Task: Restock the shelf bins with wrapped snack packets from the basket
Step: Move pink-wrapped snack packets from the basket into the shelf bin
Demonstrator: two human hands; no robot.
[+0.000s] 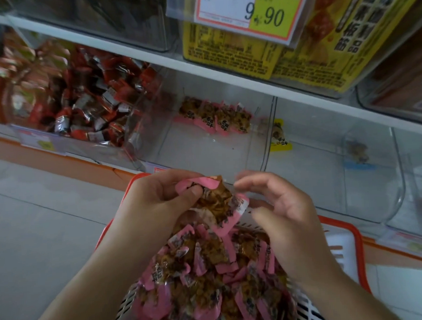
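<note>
Above the basket (341, 241), my left hand (156, 205) gripped a small bunch of pink-edged snack packets (219, 203), thumb pressed across the top one and fingers (194, 192) curled under the rest. My right hand (287, 212) hovered just beside the bunch with its fingers loosely bent and apart, holding nothing that I could make out; its fingertips were blurred.

To do this step well, I judged I should square the handful first, all the pink edges turned one way, so that the packets could go into the clear bin (204, 145) as a neat row and not a heap. The right hand seemed best used to steady the loose end of the bunch, since the slick wrappers would slide against each other. A firm pinch, not a squeeze, ought to keep the contents whole.

The packets were small and flat, with clear film showing a brown filling, pink sealed borders and dark printed characters. Many more lay piled in the white, orange-rimmed basket below my hands. A short row of the same packets (215, 118) stood at the back of that bin, most of its floor showing bare in front of them.
</note>
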